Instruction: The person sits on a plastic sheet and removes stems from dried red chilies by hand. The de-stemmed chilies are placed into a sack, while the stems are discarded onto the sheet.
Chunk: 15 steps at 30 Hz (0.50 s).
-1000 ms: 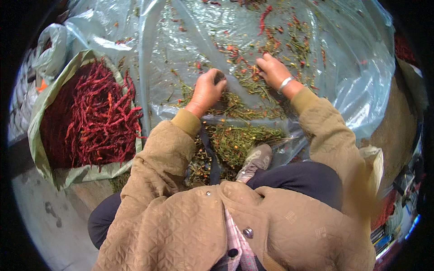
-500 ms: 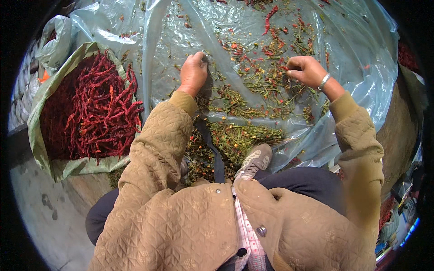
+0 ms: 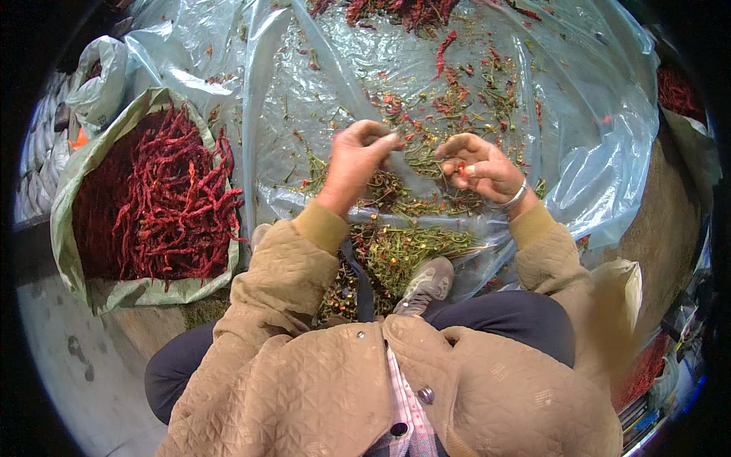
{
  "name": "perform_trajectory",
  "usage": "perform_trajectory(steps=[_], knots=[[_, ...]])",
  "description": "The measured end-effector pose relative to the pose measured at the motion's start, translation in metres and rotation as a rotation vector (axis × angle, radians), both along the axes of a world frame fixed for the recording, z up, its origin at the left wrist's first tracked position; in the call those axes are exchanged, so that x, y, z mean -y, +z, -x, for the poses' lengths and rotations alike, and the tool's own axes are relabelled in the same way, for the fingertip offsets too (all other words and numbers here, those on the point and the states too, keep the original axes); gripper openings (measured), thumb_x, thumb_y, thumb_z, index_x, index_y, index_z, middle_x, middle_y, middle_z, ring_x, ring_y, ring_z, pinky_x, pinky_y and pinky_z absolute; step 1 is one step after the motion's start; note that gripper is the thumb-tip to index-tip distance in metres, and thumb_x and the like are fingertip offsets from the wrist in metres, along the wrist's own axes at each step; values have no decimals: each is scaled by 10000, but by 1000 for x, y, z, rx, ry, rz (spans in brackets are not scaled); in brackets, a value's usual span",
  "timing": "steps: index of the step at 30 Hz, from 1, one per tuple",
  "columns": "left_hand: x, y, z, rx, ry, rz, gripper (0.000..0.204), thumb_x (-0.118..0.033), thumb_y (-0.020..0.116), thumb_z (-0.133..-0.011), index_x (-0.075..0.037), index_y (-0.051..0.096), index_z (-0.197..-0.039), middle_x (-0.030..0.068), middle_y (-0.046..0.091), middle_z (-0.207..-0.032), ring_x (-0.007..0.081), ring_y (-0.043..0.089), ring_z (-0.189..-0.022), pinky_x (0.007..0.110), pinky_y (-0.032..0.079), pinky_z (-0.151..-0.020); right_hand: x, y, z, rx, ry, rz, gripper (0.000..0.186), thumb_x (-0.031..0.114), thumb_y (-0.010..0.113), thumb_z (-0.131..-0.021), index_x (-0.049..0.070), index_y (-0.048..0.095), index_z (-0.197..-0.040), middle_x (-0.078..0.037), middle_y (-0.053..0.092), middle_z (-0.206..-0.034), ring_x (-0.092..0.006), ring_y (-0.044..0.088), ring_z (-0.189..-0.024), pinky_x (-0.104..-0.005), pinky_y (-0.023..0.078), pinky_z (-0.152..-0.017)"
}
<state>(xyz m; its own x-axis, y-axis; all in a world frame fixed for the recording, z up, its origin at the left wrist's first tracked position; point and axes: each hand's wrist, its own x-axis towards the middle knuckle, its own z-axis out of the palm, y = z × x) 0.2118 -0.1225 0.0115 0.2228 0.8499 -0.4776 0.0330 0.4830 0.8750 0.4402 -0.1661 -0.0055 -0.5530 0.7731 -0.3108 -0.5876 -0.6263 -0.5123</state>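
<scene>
Over the clear plastic sheet [image 3: 579, 114], my left hand [image 3: 358, 156] is curled with thumb and forefinger near each other; anything between them is too small to make out. To its right, my right hand [image 3: 476, 171], wearing a silver bracelet, is turned partly palm-up, fingers loosely bent around a small red piece [image 3: 461, 169]. Around both hands lie scattered green stems and red bits [image 3: 422, 160]. A denser pile of green stems [image 3: 403, 244] lies below them at my feet.
At left stands an open pale-green sack [image 3: 80, 190] of dried red chillies [image 3: 171, 198], with white bags [image 3: 103, 91] behind. More chillies [image 3: 396, 11] lie at the top of the sheet. A brown surface [image 3: 655, 213] and another heap [image 3: 674, 95] are at right, my shoe [image 3: 426, 289] below.
Compared with half a second ago, my left hand has moved right and lower, and my right hand has come down and leftward, turning its palm up. The two hands are closer together.
</scene>
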Motion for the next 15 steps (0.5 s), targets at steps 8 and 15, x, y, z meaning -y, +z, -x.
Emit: perform_trajectory(steps=[8,15], knots=[[1,-17,-48,-90,-192,-382,174,-71,600,-781,4,612,-937,31,611,-874,79,543,-770,237,453,-694,-4,-48,7,-75,-171,359,217,232,473,-882,43,514,-980,-59,565,-847,-100,497,-624,-201,375,-483],[-26,-84,57,-782,12,-432,128,-72,619,-727,13,577,-812,91,611,-728,131,566,-660,272,462,-604,-6,-44,-4,200,-131,309,126,121,554,-827,52,491,-911,-31,517,-690,-32,334,-442,-156,270,-375]])
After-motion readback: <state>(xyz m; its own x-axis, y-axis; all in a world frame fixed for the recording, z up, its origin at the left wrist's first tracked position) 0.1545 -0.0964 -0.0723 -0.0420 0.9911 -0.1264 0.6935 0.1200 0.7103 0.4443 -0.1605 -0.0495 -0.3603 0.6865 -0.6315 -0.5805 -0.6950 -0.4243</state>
